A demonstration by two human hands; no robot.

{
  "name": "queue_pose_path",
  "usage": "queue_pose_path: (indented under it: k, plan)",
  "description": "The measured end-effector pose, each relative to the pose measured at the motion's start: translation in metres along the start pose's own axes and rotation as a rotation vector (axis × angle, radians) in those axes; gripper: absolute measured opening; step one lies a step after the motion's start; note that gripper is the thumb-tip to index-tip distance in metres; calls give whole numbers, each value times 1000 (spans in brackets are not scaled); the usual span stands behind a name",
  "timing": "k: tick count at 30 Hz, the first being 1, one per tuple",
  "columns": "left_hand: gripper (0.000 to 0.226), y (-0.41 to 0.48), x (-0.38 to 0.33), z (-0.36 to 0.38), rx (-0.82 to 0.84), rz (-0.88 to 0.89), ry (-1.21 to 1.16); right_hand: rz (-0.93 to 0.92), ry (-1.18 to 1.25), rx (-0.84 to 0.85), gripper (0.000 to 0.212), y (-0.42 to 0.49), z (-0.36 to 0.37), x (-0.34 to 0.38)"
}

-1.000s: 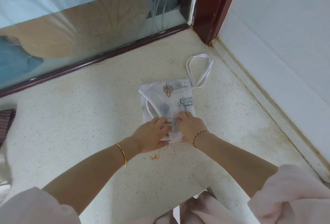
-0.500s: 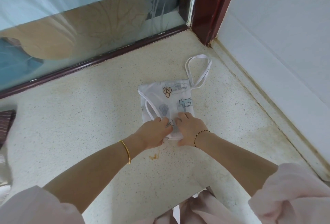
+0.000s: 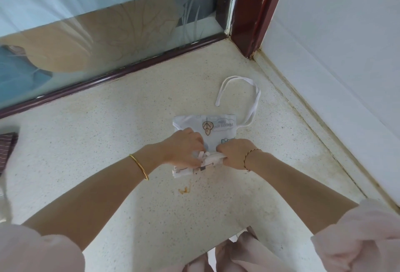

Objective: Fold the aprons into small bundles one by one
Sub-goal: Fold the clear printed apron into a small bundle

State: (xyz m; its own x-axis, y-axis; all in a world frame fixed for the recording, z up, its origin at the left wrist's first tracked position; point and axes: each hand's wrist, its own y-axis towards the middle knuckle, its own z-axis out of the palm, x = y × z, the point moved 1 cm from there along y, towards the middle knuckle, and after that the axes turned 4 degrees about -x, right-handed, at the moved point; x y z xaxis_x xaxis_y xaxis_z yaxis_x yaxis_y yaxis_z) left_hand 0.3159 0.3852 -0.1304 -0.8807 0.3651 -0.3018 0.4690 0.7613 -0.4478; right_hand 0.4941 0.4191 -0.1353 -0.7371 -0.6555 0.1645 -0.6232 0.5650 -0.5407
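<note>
A white apron (image 3: 218, 125) printed with a brown leaf and small blue pictures lies folded small on the speckled counter (image 3: 91, 146). Its near edge is rolled up away from me into a tight roll. My left hand (image 3: 184, 148) grips the left part of that roll, fingers curled over it. My right hand (image 3: 234, 152) grips the right end of the roll. One white strap (image 3: 253, 96) loops loose on the counter beyond the apron, toward the corner.
A glass pane with a dark red frame (image 3: 121, 74) runs along the back, a red post (image 3: 253, 16) stands in the corner, and a white wall (image 3: 337, 59) closes the right side. A striped dark cloth (image 3: 7, 148) lies at the left edge. A small orange stain (image 3: 184, 190) marks the counter.
Both hands went from pressing the apron's near edge to curling round it and rolling it away from me. The flat part of the apron has become shorter.
</note>
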Motion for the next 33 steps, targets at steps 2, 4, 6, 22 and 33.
queue_pose_path:
  k: [2,4,6,22,33]
  plan:
    - [54,-1,4,0,74,5,-37,-6,52,59,10,4,-7,-4]
    - [49,-5,5,2,168,-28,-220,3,111,100,5,8,-11,-8]
    - [48,-10,4,1,238,-102,-459,22,179,135,18,10,-14,-12]
    - [78,-17,37,24,-141,-450,-1263,261,581,135,32,28,-30,-41]
    - [30,-9,40,34,-351,-629,-1570,442,1554,-239,21,19,-6,-50]
